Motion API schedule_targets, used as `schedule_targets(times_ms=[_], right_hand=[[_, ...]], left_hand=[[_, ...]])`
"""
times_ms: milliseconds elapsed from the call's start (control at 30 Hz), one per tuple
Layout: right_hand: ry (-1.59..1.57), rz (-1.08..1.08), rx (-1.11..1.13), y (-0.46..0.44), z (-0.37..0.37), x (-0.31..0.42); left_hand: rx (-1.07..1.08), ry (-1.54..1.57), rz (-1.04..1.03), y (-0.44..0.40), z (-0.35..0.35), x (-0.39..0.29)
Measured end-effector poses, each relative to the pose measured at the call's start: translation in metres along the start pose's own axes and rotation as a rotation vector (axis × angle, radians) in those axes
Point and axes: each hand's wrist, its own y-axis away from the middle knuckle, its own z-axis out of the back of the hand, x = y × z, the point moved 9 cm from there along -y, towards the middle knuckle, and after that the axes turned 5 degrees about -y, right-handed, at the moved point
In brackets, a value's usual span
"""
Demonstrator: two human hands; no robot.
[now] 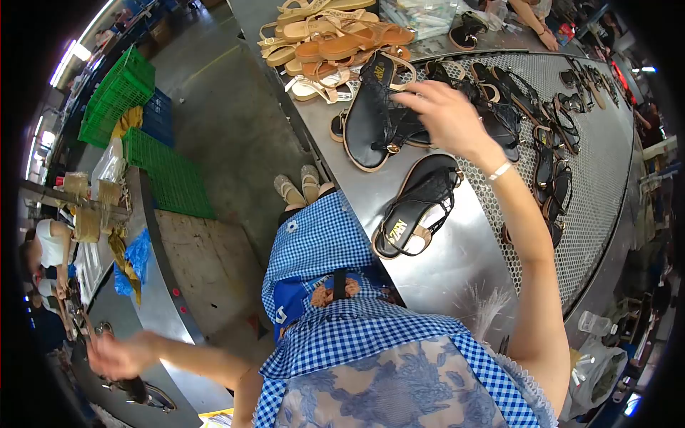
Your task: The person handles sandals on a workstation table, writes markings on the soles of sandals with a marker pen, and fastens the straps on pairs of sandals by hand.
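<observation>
My right hand (451, 120) is over the steel edge of the mesh conveyor, fingers apart, close above the straps of a large black sandal (367, 118). Whether it touches them is unclear. Nearer my body, another black sandal (417, 207) with gold lettering lies on the bare steel. My left hand (125, 355) is blurred by motion at the lower left, above a grey surface (146, 324). A dark sandal (135, 391) shows just below it; contact and finger pose cannot be made out.
Tan and brown sandals (335, 39) are piled at the top. More black sandals (546, 157) lie on the mesh belt (592, 178). Another person's hand (548, 39) is at the upper right. Green crates (168, 171) stand left. A clear bottle (596, 324) is at the right.
</observation>
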Motion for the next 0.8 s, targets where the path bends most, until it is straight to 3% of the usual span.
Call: schedule_targets(times_ms=[33, 67, 100, 133, 167, 200, 233, 267, 300, 367, 500, 533, 600, 667, 700, 767, 800], right_hand=[[-0.038, 0.092, 0.001, -0.012, -0.010, 0.016], [0.004, 0.166, 0.019, -0.024, -0.020, 0.033], [0.028, 0.242, 0.013, -0.034, -0.031, 0.043], [0.000, 0.275, 0.075, -0.045, -0.045, 0.048], [-0.026, 0.305, 0.135, -0.055, -0.057, 0.053], [-0.022, 0.303, 0.133, -0.065, -0.060, 0.056], [0.002, 0.294, 0.320, -0.069, -0.080, 0.058], [0.028, 0.281, 0.506, -0.068, -0.097, 0.058], [0.030, 0.277, 0.508, -0.069, -0.100, 0.058], [0.013, 0.312, 0.510, -0.068, -0.107, 0.058], [-0.143, 0.251, 0.571, -0.060, -0.104, 0.050], [-0.207, 0.308, 0.395, -0.055, -0.075, 0.047], [-0.281, 0.249, 0.257, -0.045, -0.051, 0.035], [-0.251, 0.230, 0.204, -0.032, -0.036, 0.029], [-0.297, 0.193, 0.072, -0.027, -0.022, 0.020], [-0.343, 0.190, -0.311, -0.020, 0.025, -0.004], [-0.543, -0.023, -0.467, -0.010, 0.048, -0.034]], left_hand=[[0.246, 0.044, 0.043, 0.036, -0.039, -0.021], [0.408, 0.061, 0.218, 0.079, -0.073, -0.064], [0.751, 0.069, 0.227, 0.123, -0.103, -0.078], [0.928, 0.193, 0.269, 0.162, -0.119, -0.108], [1.119, 0.376, 0.487, 0.215, -0.128, -0.116], [1.339, 0.460, 0.450, 0.251, -0.129, -0.147], [1.562, 0.565, 0.423, 0.283, -0.123, -0.177], [1.614, 0.686, 0.298, 0.300, -0.112, -0.209], [1.778, 0.700, 0.208, 0.337, -0.097, -0.222], [1.830, 0.633, -0.100, 0.355, -0.073, -0.253], [1.798, 0.612, -0.280, 0.378, -0.059, -0.272], [1.773, 0.610, -0.334, 0.381, -0.059, -0.276], [1.779, 0.623, -0.414, 0.378, -0.063, -0.276], [1.926, 0.682, -0.413, 0.380, -0.069, -0.274], [2.011, 0.698, -0.441, 0.379, -0.071, -0.271], [2.060, 0.967, -0.350, 0.369, -0.079, -0.258], [2.117, 0.934, -0.217, 0.349, -0.093, -0.252]])
